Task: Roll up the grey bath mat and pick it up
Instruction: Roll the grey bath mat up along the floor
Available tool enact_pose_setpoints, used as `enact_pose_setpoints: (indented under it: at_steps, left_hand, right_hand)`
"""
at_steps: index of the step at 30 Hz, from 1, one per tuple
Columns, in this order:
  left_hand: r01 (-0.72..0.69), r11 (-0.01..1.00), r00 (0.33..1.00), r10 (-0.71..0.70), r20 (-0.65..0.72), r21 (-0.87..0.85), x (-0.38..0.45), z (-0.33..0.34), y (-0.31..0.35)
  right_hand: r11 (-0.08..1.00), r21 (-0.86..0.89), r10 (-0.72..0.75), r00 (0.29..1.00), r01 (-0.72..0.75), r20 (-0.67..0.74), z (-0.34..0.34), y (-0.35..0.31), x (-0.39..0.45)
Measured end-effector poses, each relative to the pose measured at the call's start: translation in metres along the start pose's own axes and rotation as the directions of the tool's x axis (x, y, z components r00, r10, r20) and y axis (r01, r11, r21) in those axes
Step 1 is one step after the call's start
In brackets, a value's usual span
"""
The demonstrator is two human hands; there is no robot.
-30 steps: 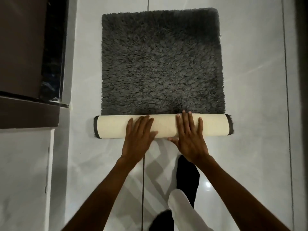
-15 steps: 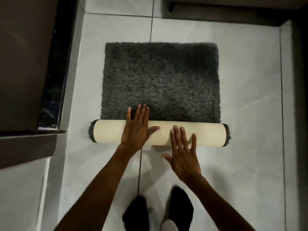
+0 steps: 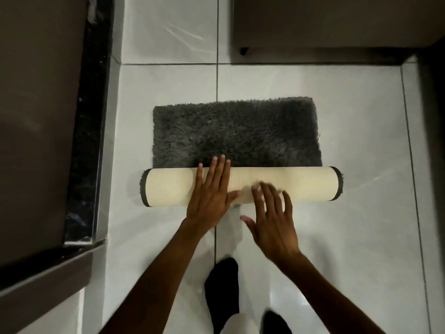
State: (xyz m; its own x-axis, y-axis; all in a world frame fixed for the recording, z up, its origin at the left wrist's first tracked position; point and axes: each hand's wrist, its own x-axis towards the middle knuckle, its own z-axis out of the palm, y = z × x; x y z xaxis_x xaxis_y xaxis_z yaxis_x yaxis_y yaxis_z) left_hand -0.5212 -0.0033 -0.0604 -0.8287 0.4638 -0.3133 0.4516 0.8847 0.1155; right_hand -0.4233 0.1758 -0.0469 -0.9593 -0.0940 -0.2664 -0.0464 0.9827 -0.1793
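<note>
The grey shaggy bath mat (image 3: 237,133) lies on white floor tiles, its near part wound into a roll (image 3: 308,185) with the cream backing outward. A short flat strip of grey pile shows beyond the roll. My left hand (image 3: 212,191) rests flat across the roll left of centre, fingers spread, tips reaching the pile. My right hand (image 3: 273,218) sits at the roll's near side, fingers spread and only the fingertips on the backing. Neither hand grips anything.
A dark cabinet with a black edge (image 3: 89,131) runs along the left. A dark unit with a small foot (image 3: 313,22) stands at the far end, and a dark wall (image 3: 433,141) bounds the right. My feet in black socks (image 3: 222,292) stand just behind the roll.
The roll has travelled away from me and grown thicker; the flat grey strip is much shorter. My right hand slid back to the roll's near side, while my left stays on top.
</note>
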Motion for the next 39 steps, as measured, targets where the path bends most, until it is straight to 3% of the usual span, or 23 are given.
enact_pose_setpoints:
  at_steps: [3,8,12,15,18,23,27,29,30,31,32,33,34,35,37,39]
  left_hand:
    - [0.055,0.998,0.998,-0.055,-0.007,-0.036,0.03,-0.021,-0.009]
    - [-0.166,0.986,0.986,0.165,-0.016,-0.028,0.022,-0.025,-0.009]
    - [-0.123,0.992,0.992,0.122,0.026,0.032,0.051,-0.041,-0.026]
    - [-0.115,0.992,0.993,0.113,0.042,0.056,0.085,-0.053,-0.036]
    - [-0.051,0.998,0.998,0.049,0.047,0.036,0.116,-0.061,-0.042]
    - [0.086,0.995,0.996,-0.086,-0.015,0.043,0.158,-0.072,-0.051]
    - [0.346,0.889,0.887,-0.414,-0.204,-0.3,0.146,-0.076,-0.012]
    - [0.35,0.755,0.784,-0.56,-0.268,-0.555,0.129,-0.072,0.02]
    - [0.342,0.6,0.708,-0.67,-0.221,-0.723,0.128,-0.071,0.033]
    - [0.341,0.342,0.62,-0.782,-0.065,-0.876,0.128,-0.073,0.042]
    - [0.326,0.004,0.536,-0.824,0.182,-0.945,0.135,-0.077,0.047]
    - [0.287,-0.323,0.489,-0.76,0.428,-0.902,0.143,-0.081,0.048]
    - [0.238,-0.563,0.482,-0.639,0.599,-0.792,0.153,-0.078,0.047]
    - [0.173,-0.718,0.532,-0.508,0.677,-0.675,0.16,-0.077,0.042]
    - [0.053,-0.854,0.645,-0.367,0.67,-0.518,0.177,-0.071,0.026]
    - [-0.038,-0.89,0.677,-0.357,0.644,-0.454,0.195,-0.07,0.01]
  right_hand:
    - [0.999,-0.049,-0.008,0.997,0.012,0.073,-0.002,0.006,0.009]
    - [0.998,-0.045,-0.037,0.992,0.043,0.121,-0.025,0.026,0.086]
    - [1.0,0.003,0.009,0.99,-0.01,0.141,-0.057,0.028,0.146]
    - [0.992,0.116,0.042,0.996,-0.052,0.081,-0.073,0.019,0.151]
    - [0.994,0.098,0.041,0.999,-0.042,0.012,-0.072,0.013,0.134]
    - [0.988,-0.01,-0.153,0.986,0.154,0.068,-0.07,0.046,0.17]
    - [0.982,-0.002,-0.186,0.979,0.187,0.085,-0.089,0.068,0.237]
    - [0.987,-0.003,-0.159,0.981,0.16,0.115,-0.101,0.07,0.269]
    - [0.989,0.007,-0.146,0.983,0.147,0.114,-0.106,0.073,0.285]
    - [0.99,0.019,-0.141,0.985,0.14,0.101,-0.11,0.075,0.298]
    - [0.989,0.031,-0.144,0.986,0.142,0.081,-0.113,0.078,0.312]
    - [0.988,0.047,-0.15,0.986,0.147,0.069,-0.117,0.08,0.324]
    - [0.987,0.065,-0.154,0.985,0.149,0.074,-0.116,0.082,0.336]
    - [0.987,0.075,-0.147,0.985,0.14,0.092,-0.12,0.083,0.345]
    - [0.989,0.103,-0.129,0.971,0.11,0.201,-0.12,0.085,0.362]
    - [0.986,0.143,-0.124,0.946,0.084,0.3,-0.115,0.086,0.368]
